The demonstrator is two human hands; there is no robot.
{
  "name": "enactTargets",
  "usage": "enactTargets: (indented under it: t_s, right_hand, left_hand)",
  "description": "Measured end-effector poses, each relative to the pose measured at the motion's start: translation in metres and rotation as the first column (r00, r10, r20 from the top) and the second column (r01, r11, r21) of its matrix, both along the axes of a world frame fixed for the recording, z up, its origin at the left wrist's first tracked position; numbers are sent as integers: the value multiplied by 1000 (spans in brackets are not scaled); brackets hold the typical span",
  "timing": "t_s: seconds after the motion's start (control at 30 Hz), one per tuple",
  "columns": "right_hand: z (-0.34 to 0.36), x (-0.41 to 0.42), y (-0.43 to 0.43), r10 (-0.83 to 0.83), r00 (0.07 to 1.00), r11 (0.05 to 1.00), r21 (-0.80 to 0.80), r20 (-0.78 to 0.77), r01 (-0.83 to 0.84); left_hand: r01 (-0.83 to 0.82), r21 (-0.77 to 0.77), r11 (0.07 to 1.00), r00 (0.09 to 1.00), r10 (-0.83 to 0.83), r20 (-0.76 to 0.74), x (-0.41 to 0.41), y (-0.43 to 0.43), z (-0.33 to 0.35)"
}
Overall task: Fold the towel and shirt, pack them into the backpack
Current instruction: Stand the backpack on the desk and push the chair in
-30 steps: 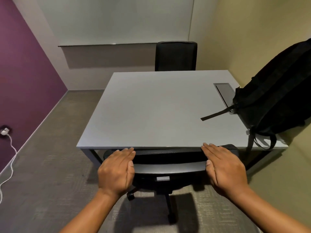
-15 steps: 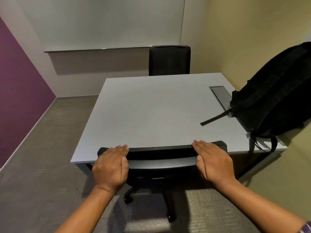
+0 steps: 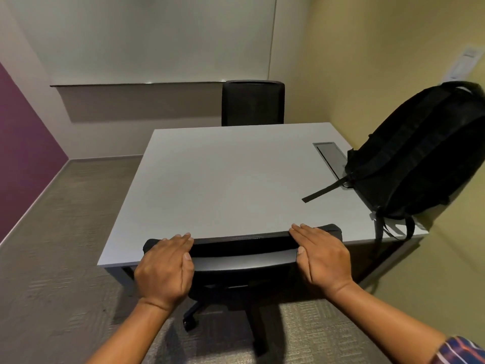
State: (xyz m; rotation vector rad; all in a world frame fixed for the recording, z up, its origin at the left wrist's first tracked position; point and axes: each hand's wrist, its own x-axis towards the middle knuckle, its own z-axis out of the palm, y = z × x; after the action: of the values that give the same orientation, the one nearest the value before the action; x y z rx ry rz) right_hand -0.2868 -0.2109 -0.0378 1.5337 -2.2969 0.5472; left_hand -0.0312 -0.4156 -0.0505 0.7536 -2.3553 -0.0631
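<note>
A black backpack [image 3: 417,156] stands upright on the right edge of the grey table [image 3: 223,179], leaning against the yellow wall, with one strap lying out across the tabletop. No towel or shirt is in view. My left hand [image 3: 165,266] rests flat on the left end of a black office chair's backrest [image 3: 244,250], fingers straight. My right hand [image 3: 320,256] lies flat on the right end of the same backrest. The chair is pushed in at the near edge of the table.
A second black chair [image 3: 252,103] stands at the far side of the table. A cable hatch [image 3: 331,156] is set into the tabletop beside the backpack. A purple wall is at the left, a yellow wall at the right, carpet underfoot.
The view has shifted leftward and nearer to the table. Both hands stay flat on the chair's backrest; the chair's top now overlaps the table's near edge.
</note>
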Motion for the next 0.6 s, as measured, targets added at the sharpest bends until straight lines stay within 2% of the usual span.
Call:
enactTargets:
  t_s: [0.4, 0.6]
  right_hand:
    - [17, 16, 16, -65, 992, 988, 150, 104, 49]
    - [25, 19, 18, -77, 993, 978, 202, 89, 57]
  left_hand:
    - [-89, 183, 979, 985, 59, 161, 8, 20, 22]
    - [-151, 225, 963, 966, 96, 239, 6, 30, 32]
